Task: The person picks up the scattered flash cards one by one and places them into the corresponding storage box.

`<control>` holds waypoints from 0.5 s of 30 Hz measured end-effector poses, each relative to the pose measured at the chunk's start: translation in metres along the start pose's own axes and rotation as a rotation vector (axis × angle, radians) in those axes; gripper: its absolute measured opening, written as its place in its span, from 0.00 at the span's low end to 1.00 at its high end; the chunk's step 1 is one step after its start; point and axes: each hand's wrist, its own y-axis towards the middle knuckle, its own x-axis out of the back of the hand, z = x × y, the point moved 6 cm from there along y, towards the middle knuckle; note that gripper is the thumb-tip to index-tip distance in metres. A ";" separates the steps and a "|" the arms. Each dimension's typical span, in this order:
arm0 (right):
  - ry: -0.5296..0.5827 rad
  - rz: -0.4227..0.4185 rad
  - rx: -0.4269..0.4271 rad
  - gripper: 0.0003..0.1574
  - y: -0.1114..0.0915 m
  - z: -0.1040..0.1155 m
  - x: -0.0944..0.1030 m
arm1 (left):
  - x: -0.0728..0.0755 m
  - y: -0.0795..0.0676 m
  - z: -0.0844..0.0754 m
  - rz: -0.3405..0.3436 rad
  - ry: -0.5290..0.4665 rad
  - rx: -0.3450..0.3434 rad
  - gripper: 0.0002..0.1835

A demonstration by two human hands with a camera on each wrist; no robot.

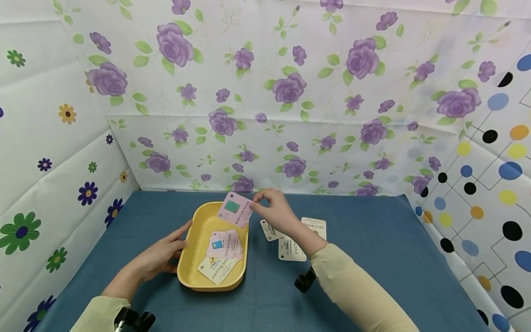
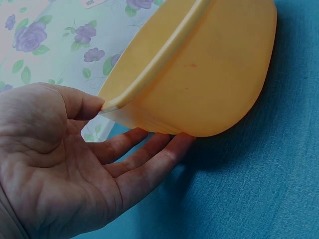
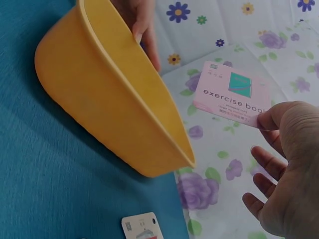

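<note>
My right hand (image 1: pixel 275 212) pinches a pink "exercise book" card (image 1: pixel 235 208) by its edge, over the far right part of a yellow plastic basin (image 1: pixel 186 272). The right wrist view shows thumb and finger on the card's corner, the other fingers loosely spread. My left hand (image 1: pixel 159 256) holds the basin's left side, thumb at the rim and fingers against the outer wall. Inside the basin lie a pink "Chinese book" card (image 1: pixel 223 243) on other pink cards and a cream "sailing boat" card (image 1: pixel 216 271) partly under them.
On the blue cloth right of the basin lie a "yacht" card (image 1: pixel 290 251), a "spaceship" card (image 1: pixel 315 226) and a small-looking card (image 1: pixel 269 232), partly hidden by my right hand and arm. Floral sheets (image 1: pixel 257 152) stand behind and at the sides.
</note>
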 end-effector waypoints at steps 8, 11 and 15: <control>-0.029 0.020 0.015 0.09 0.002 0.005 -0.010 | -0.001 -0.001 -0.002 0.000 -0.002 -0.002 0.36; -0.037 0.024 0.032 0.08 0.002 0.007 -0.013 | -0.001 -0.001 -0.002 0.000 -0.003 -0.001 0.36; -0.049 0.027 0.042 0.08 0.002 0.009 -0.017 | -0.001 -0.001 -0.002 -0.002 -0.001 0.000 0.36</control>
